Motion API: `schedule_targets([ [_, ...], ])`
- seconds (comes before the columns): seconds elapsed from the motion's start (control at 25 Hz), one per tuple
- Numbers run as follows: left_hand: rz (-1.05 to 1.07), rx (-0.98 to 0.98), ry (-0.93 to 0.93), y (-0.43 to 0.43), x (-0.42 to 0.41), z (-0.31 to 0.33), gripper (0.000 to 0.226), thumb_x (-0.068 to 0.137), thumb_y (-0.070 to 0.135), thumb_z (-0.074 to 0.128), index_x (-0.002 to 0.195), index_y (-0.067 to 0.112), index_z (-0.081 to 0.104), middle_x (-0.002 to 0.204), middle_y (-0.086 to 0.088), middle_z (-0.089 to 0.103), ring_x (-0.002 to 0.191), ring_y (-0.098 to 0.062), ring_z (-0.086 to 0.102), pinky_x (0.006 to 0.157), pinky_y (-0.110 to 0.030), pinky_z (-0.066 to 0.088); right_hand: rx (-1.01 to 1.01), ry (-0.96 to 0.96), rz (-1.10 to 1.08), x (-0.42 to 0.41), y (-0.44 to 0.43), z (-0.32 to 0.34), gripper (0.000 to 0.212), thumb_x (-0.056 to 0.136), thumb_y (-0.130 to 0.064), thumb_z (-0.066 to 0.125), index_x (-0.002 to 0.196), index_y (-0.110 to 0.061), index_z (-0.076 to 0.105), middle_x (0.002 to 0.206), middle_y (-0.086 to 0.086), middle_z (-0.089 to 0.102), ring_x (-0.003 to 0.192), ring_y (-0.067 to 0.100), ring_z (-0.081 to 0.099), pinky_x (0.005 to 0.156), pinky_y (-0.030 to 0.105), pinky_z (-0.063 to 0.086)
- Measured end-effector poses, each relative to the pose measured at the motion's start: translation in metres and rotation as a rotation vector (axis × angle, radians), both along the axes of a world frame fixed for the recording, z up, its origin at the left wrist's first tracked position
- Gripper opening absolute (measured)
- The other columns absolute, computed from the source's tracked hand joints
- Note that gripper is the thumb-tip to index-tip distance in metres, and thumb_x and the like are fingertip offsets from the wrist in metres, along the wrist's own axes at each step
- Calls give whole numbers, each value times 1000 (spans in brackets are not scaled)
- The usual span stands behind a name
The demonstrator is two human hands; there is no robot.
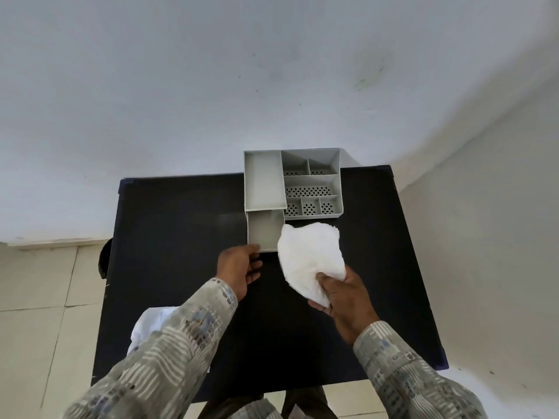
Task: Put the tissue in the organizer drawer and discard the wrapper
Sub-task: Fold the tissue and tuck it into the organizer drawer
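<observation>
**Tissue in right hand, drawer pulled out**

Right hand (341,293) pinches a crumpled white tissue (310,255) betw. thumb and fingers, held above the black table (169,237), just right of the open drawer (262,231); tissue's upper edge overlaps the drawer's right wall in view. Left hand (239,267) loosely spread, fingertips touching the drawer's front-left corner; nothing gripped. Grey organizer (302,182) sits at the table's far edge: 1 long compartment on the left, 6 perforated ones on the right. White wrapper (148,323) lies at the table's near-left edge, partly hidden by the left sleeve (169,355).
</observation>
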State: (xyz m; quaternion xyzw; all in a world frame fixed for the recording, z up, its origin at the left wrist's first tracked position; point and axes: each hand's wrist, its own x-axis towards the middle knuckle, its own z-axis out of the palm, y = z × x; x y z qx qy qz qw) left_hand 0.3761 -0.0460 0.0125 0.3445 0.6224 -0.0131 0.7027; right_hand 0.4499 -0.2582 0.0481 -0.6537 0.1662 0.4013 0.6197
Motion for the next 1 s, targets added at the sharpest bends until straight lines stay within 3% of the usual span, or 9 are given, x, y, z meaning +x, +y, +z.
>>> schedule_targets([
  [0.32, -98, -41, -23, -14, -25, 7, 16, 97, 19, 70, 111, 12, 75, 117, -12, 74, 96, -26, 70, 89, -47, 59, 2, 13, 53, 3, 12, -1, 37, 98, -6, 68, 127, -29, 68, 121, 1, 76, 108, 27, 73, 63, 39, 64],
  [0.48, -132, -28, -30, -11, -25, 11, 20, 98, 22, 69, 116, 14, 72, 123, -12, 72, 101, -27, 69, 94, -49, 55, 18, 17, 70, 1, 18, -1, 34, 98, -7, 68, 121, -32, 69, 119, 0, 78, 107, 26, 74, 64, 39, 64],
  [0.6, -80, 95, 42, -16, -33, 19, 21, 97, 35, 69, 109, 18, 72, 116, -9, 72, 93, -25, 68, 86, -48, 59, 44, 38, 83, 1, 27, 2, 34, 98, -8, 69, 123, -31, 69, 116, -2, 80, 104, 25, 76, 65, 38, 64],
  [0.72, -25, 57, -146, -18, -44, 27, 44, 89, 58, 70, 106, 18, 75, 92, -4, 79, 79, -25, 76, 73, -48, 67, 68, 24, 138, 0, 43, 7, 33, 98, -10, 69, 122, -32, 69, 113, -3, 81, 100, 23, 79, 66, 37, 64],
  [0.8, -152, 129, -237, -20, -49, 30, 37, 86, 40, 83, 112, 15, 74, 93, -2, 83, 79, -22, 81, 66, -41, 67, 31, -40, 236, -1, 56, 7, 27, 98, -13, 68, 118, -31, 70, 113, 0, 81, 96, 22, 79, 66, 35, 65],
  [0.88, -260, 340, -121, -17, -47, 27, 31, 83, 14, 86, 109, 16, 70, 97, -7, 81, 82, -22, 81, 63, -38, 68, -114, -127, 365, -1, 65, 6, 23, 98, -20, 69, 120, -28, 67, 116, 2, 77, 99, 22, 76, 69, 38, 66],
  [1.0, -436, 614, 48, -10, -41, 22, 46, 77, 11, 88, 109, 24, 58, 94, -3, 72, 83, -21, 75, 66, -43, 68, -337, -401, 528, 2, 68, 0, 17, 96, -18, 68, 112, -21, 67, 103, 1, 72, 93, 24, 73, 77, 49, 67],
])
